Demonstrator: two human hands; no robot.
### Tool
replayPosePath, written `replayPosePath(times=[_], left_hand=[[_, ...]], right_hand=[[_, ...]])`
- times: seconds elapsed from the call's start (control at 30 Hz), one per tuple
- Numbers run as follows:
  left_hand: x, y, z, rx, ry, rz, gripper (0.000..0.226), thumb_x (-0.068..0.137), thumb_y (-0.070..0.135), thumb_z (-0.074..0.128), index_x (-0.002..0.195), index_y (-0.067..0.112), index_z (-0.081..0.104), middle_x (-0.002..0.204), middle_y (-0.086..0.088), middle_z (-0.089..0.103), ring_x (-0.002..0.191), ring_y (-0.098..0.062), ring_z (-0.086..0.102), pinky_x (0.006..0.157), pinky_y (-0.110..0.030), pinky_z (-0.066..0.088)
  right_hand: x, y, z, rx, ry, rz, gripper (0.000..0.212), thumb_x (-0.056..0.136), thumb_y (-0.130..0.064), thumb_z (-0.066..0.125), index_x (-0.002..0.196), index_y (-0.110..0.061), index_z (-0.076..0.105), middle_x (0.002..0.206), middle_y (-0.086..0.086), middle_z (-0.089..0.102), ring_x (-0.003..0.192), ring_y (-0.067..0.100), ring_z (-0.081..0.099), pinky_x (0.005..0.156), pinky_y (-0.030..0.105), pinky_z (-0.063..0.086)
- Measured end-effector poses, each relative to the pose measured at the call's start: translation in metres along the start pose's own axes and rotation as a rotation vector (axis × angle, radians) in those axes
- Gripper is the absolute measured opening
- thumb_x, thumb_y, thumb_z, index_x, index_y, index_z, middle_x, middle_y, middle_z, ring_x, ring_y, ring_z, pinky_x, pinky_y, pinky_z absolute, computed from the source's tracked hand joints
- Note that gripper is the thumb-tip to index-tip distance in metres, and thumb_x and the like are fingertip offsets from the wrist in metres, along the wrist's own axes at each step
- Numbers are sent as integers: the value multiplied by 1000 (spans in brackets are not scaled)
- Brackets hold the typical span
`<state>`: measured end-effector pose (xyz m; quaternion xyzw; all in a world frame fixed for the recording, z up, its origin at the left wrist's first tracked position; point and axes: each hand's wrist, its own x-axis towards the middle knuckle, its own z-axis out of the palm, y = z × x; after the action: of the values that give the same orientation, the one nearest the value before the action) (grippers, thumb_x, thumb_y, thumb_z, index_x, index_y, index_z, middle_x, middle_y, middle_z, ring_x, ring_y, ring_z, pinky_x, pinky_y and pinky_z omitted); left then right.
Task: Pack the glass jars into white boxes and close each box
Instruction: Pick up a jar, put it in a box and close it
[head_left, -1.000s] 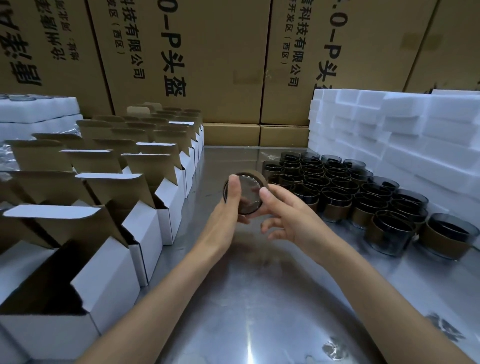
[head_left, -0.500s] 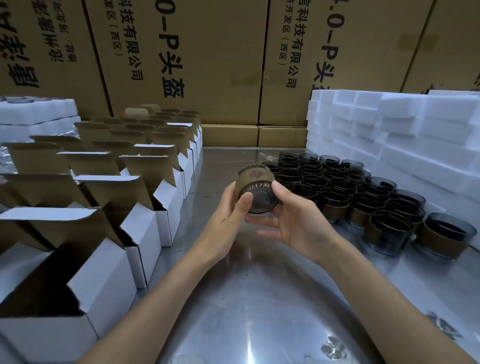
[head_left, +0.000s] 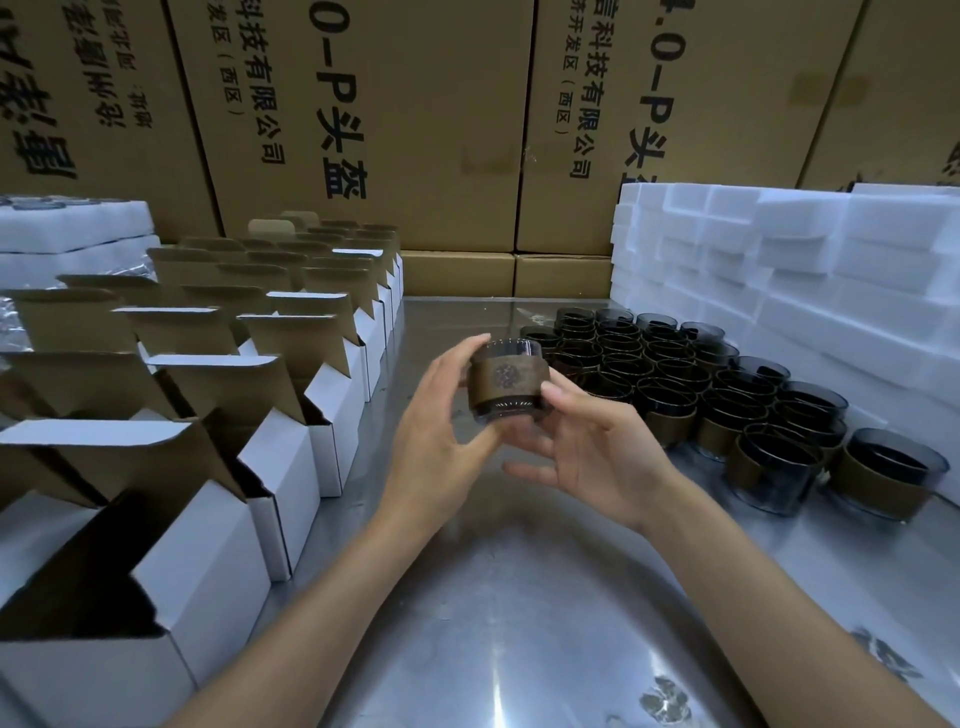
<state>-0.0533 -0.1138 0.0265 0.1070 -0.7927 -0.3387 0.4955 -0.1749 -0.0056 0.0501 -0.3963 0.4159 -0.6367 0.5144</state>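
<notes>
Dozens of open white boxes (head_left: 291, 483) stand in rows to the left of both hands, their brown-lined flaps raised, filling that side of the steel desk (head_left: 519, 597). To the right of the hands sits a crowd of dark glass jars (head_left: 727, 410), each with a brown band, mouths up, and beyond them a wall of white foam blocks (head_left: 805, 270). Between these two groups, lifted above the desk, is one glass jar (head_left: 506, 379), upright, its axis vertical and its mouth up. The left hand (head_left: 436, 441) holds it from the left, fingers curved round the far side and thumb at its lower edge. The right hand (head_left: 597, 457) holds it from the right, thumb pressed on the band, the other fingers spread loosely beneath. The nearest row of boxes lies just left of the left hand, so that hand looks better placed to carry the jar across and lower it straight in.
</notes>
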Motion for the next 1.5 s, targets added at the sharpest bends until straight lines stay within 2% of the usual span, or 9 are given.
replayPosePath(times=[0.13,0.33,0.47,0.63,0.83,1.1,1.27,1.37,1.5], left_hand=[[-1,4,1,-95,-20,-74,64,71,41,77,127,33,46,118,39,52,115,12,50,96,-12,39],[-4,3,2,-15,-88,-58,85,69,44,76,139,39,29,140,33,31,134,7,32,110,-15,28],[-5,4,6,123,-111,72,92,71,41,79,146,28,26,149,11,35,138,0,30,112,-16,25],[-4,1,3,164,-40,93,68,80,17,75,141,20,43,139,6,50,130,-8,45,108,-33,38],[-2,0,4,-60,3,-92,63,78,13,77,131,25,46,127,21,53,122,12,44,101,-8,31],[-5,3,8,108,-50,15,93,72,25,83,146,25,27,149,9,35,140,-4,30,115,-22,25],[-5,4,4,83,-24,-12,71,77,24,79,139,19,44,138,12,50,130,-6,44,110,-29,35],[-4,4,3,-9,-24,-82,69,78,21,78,138,16,43,139,12,49,130,-2,43,109,-22,32],[-3,5,4,-82,-39,-122,74,74,31,76,138,22,40,145,9,44,133,3,37,109,-12,28]], right_hand=[[-2,-2,-3,81,12,115,61,79,-49,55,131,-16,56,114,5,63,101,20,62,90,40,47],[6,10,8,5,330,-178,69,66,-23,81,125,-5,51,104,7,66,81,14,66,61,23,52],[6,12,7,-225,506,-228,79,53,-25,90,119,-17,47,109,4,64,97,17,66,72,27,51],[6,10,12,-30,329,-117,68,62,-37,75,122,-14,52,107,5,62,88,12,67,73,28,55],[0,1,4,218,121,153,69,78,-54,55,129,-8,56,118,11,63,91,20,65,81,30,54],[7,16,12,16,410,-181,73,59,-27,78,124,-7,51,116,17,65,92,20,64,67,24,51],[7,12,12,85,287,-58,59,71,-45,68,118,-10,59,95,4,66,76,10,66,68,26,54],[1,1,6,236,205,142,65,79,-62,51,116,-10,62,99,7,64,86,19,63,86,34,51],[2,5,12,229,201,77,65,76,-44,61,128,-6,55,111,13,62,90,21,62,77,28,55]])
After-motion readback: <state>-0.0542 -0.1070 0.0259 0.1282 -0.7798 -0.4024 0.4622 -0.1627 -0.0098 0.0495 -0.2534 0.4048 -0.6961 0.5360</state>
